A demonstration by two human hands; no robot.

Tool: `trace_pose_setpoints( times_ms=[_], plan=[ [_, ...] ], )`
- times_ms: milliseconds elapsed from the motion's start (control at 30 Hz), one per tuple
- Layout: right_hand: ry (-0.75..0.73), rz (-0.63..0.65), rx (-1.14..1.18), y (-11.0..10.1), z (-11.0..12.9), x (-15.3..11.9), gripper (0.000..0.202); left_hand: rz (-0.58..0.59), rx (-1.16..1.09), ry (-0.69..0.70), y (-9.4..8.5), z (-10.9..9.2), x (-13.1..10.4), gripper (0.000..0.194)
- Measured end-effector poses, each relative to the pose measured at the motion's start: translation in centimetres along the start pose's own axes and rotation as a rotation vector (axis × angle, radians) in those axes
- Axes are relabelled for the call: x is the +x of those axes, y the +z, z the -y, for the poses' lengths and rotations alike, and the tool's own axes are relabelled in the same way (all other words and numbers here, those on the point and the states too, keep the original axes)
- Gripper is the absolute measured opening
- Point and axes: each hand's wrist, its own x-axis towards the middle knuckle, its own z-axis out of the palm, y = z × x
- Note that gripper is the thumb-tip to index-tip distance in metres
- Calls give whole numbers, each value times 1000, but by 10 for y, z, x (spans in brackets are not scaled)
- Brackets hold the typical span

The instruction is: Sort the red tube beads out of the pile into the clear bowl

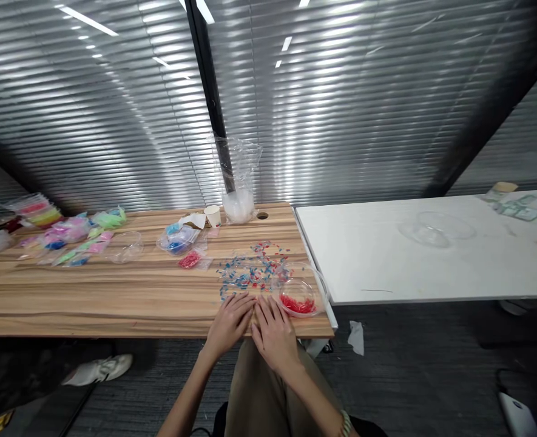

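Both hands rest at the front edge of the wooden table. My left hand (230,321) lies palm down, fingers extended and holding nothing. Beside it, my right hand (273,331) lies flat too, its fingers spread a little, their tips near the other hand's. Just right of my right hand stands a clear round bowl (298,292) with small red pieces (298,303) at its bottom. Beyond the fingertips, many small blue and red pieces (241,271) are scattered over the wood. A small bag of red pieces (189,260) lies farther left.
Behind are a clear dish with blue packets (177,239), a paper cup (213,216) and a plastic bag (238,205). Colourful packets (68,230) and a clear bowl (127,247) lie left. Clear lids (436,229) sit on the white table (363,261). Another person's shoe (102,369) shows lower left.
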Motion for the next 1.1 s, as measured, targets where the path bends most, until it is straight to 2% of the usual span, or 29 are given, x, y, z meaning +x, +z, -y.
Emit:
trace_pose_setpoints(
  times_ms=[1100],
  plan=[
    [-22, -46, 1, 2, -1, 0, 44, -30, 29, 10, 2, 0, 0, 34]
  ],
)
